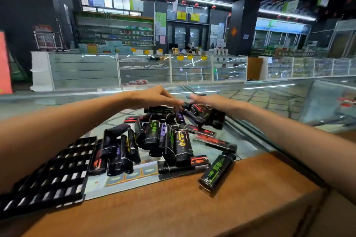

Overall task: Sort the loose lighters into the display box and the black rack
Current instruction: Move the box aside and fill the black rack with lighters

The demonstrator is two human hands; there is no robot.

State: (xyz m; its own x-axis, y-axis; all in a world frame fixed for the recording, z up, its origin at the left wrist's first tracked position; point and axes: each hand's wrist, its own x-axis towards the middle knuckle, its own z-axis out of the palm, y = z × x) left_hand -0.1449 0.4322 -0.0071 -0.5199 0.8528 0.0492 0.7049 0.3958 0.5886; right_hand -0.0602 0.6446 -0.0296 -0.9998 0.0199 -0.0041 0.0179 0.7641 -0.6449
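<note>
The worktop (192, 213) carries the black rack (48, 175) at its left, with the lighters (163, 140) heaped just beside it. The left hand (154, 98) and right hand (206, 101) meet over the heap's far end, fingers bent down; blur hides any hold. Picking seems begun; next, carry one lighter to the rack.

glass counter (269, 102), wooden ledge (192, 208), display cases (144, 69), stocked shelves (115, 32)
</note>
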